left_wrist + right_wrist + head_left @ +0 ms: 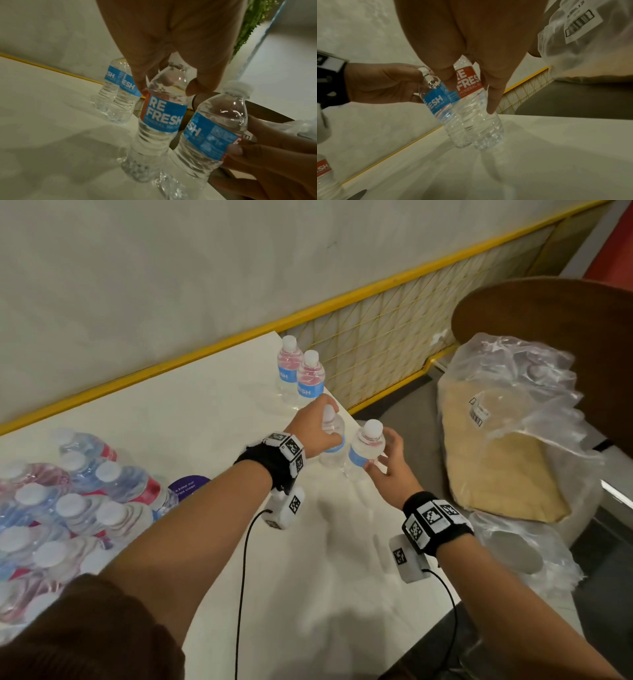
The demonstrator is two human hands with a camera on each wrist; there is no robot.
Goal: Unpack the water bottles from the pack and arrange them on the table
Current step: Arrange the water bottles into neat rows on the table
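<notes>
My left hand (317, 424) grips the neck of a clear water bottle (333, 440) with a blue label, which stands upright on the white table (205, 419) near its right edge. The same bottle (159, 121) shows its base on the tabletop in the left wrist view. Just to its right, my right hand (390, 460) holds a second bottle (365, 448) by its body, slightly tilted, base close to the table. In the right wrist view my fingers (493, 94) curl round this bottle (481, 121). Two bottles (301, 371) stand at the far corner. The opened pack (68, 508) lies at the left.
Right of the table a brown chair (548, 313) holds a tan cushion in crumpled clear plastic (507, 412). A yellow-framed mesh panel (394, 337) and a pale wall run behind the table. A purple sticker (186, 486) lies beside the pack.
</notes>
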